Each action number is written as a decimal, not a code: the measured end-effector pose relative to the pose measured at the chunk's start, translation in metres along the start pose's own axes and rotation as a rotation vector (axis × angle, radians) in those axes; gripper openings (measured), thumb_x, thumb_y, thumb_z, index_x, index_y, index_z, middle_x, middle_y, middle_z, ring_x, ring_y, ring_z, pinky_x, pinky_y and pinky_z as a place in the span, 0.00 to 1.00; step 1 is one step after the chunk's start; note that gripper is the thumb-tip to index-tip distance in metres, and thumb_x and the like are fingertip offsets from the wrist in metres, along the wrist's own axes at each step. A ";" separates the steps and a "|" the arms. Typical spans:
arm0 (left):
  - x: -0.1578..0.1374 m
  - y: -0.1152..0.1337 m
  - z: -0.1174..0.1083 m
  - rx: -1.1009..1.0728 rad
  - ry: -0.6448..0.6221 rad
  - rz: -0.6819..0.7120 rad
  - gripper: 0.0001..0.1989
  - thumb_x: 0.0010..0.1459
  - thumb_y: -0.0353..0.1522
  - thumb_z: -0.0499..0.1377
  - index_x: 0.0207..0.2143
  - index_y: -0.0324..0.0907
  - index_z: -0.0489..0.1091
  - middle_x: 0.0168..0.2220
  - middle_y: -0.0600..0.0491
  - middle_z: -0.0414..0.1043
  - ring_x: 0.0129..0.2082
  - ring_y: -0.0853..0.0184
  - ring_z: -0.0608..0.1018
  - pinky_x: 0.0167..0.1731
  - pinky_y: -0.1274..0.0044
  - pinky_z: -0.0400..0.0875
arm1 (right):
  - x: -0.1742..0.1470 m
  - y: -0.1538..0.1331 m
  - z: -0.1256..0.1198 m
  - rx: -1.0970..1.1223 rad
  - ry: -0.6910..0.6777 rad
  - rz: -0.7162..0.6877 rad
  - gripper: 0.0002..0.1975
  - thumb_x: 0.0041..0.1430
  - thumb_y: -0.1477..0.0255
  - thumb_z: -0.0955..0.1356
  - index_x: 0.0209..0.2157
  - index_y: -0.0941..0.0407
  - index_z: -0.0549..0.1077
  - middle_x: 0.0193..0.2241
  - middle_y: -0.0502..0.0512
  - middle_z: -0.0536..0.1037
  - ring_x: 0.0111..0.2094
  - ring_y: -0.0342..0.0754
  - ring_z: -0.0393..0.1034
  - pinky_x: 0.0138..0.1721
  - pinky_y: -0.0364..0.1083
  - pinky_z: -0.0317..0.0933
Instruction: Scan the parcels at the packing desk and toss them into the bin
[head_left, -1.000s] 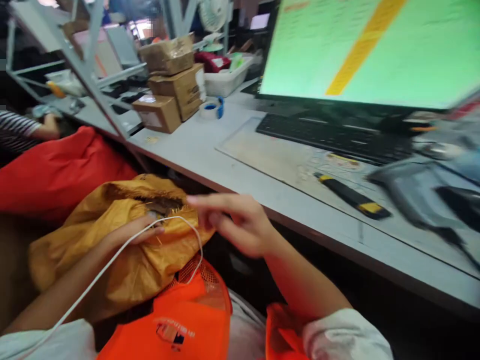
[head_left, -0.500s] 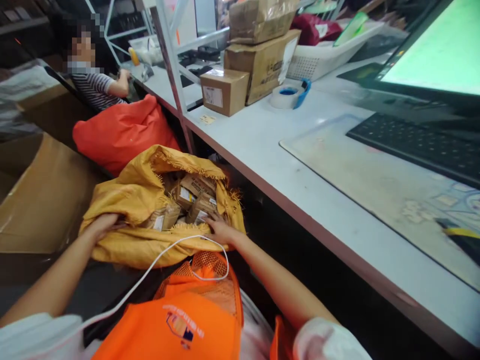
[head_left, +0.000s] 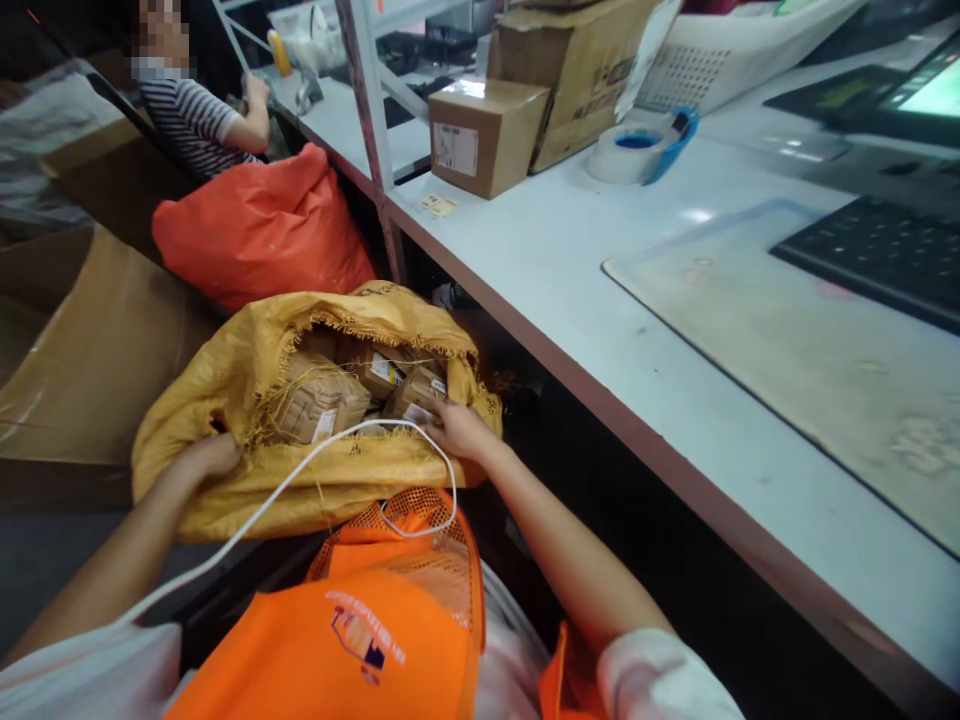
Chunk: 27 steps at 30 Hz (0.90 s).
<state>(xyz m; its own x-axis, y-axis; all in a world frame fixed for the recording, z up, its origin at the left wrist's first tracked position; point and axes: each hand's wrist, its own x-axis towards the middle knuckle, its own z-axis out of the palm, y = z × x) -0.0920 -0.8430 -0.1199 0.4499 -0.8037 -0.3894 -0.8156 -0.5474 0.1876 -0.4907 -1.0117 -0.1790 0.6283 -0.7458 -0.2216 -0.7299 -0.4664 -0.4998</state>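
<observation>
A yellow woven sack (head_left: 247,505) with a frayed mouth lies in front of me, several cardboard parcels inside. My left hand (head_left: 212,458) is closed on the fabric at the sack's left side, beside a small hole. At the right of the mouth, my right hand (head_left: 463,432) has its fingers curled at the near right corner of a small cardboard box (head_left: 417,392); its fingertips are partly hidden. Left of that box is a larger taped parcel (head_left: 319,398) with a white label. A white cable (head_left: 289,485) loops across the sack's near side.
Beyond lies a red sack (head_left: 262,235), with a seated person (head_left: 202,125) behind it. An open carton (head_left: 97,340) stands at left. The white table (head_left: 540,260) on the right bears a box (head_left: 487,135), a tape roll (head_left: 626,155), a basket (head_left: 690,65) and a keyboard (head_left: 877,255).
The view has shifted, and the sack's mouth is wider, showing more of the left parcel. My right hand's fingers, spread over the small box before, are now drawn in at its corner.
</observation>
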 end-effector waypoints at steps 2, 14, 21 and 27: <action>0.003 0.027 -0.021 0.117 -0.042 0.063 0.17 0.64 0.37 0.61 0.23 0.36 0.73 0.27 0.44 0.75 0.39 0.48 0.81 0.49 0.60 0.71 | 0.025 -0.006 -0.016 0.021 0.109 0.006 0.23 0.71 0.64 0.66 0.62 0.58 0.73 0.54 0.68 0.80 0.55 0.61 0.75 0.60 0.54 0.65; -0.015 0.211 0.118 -0.134 -0.627 1.151 0.30 0.66 0.46 0.60 0.65 0.39 0.71 0.64 0.40 0.72 0.64 0.50 0.73 0.65 0.62 0.66 | 0.084 0.055 0.014 0.035 -0.091 0.301 0.65 0.40 0.59 0.85 0.74 0.58 0.55 0.72 0.76 0.58 0.72 0.71 0.54 0.68 0.60 0.55; -0.052 0.209 0.121 -0.188 -0.572 1.213 0.30 0.70 0.48 0.57 0.64 0.36 0.72 0.61 0.36 0.75 0.60 0.49 0.77 0.62 0.62 0.69 | 0.084 0.037 0.007 -0.068 -0.013 0.191 0.45 0.44 0.62 0.84 0.61 0.63 0.71 0.63 0.73 0.70 0.66 0.69 0.62 0.67 0.61 0.54; -0.020 0.204 0.024 -0.407 -0.533 1.054 0.23 0.69 0.44 0.59 0.58 0.40 0.78 0.58 0.43 0.79 0.58 0.55 0.80 0.61 0.67 0.71 | 0.053 0.026 -0.046 0.137 0.367 -0.078 0.45 0.40 0.64 0.84 0.59 0.60 0.72 0.56 0.66 0.75 0.58 0.66 0.69 0.63 0.62 0.59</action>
<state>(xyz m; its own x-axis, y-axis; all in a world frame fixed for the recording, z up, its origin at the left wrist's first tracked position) -0.2761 -0.9326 -0.0952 -0.6343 -0.7522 -0.1784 -0.4745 0.1966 0.8580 -0.4885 -1.0854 -0.1653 0.5247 -0.8424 0.1228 -0.6253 -0.4793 -0.6159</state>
